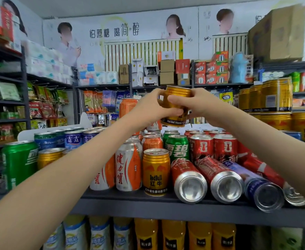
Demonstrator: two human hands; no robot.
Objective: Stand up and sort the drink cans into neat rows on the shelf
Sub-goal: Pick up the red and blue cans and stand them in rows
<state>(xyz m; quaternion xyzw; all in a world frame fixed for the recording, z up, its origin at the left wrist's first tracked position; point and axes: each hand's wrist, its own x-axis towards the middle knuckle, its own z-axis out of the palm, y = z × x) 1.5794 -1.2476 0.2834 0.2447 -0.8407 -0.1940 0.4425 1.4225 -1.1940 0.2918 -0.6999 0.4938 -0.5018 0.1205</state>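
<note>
Both hands (171,105) raised — gold can (177,94) between

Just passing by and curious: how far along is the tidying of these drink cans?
Partly done. Many cans stand upright, like the blue cans at the back left. In hand: both the left hand and right hand hold a gold can above the shelf. Left: four cans lie on their sides at the front right, such as a red can.

A small shop; stocked shelves (166,202); hanging snack packets (45,98); advertising posters (112,31)
</note>
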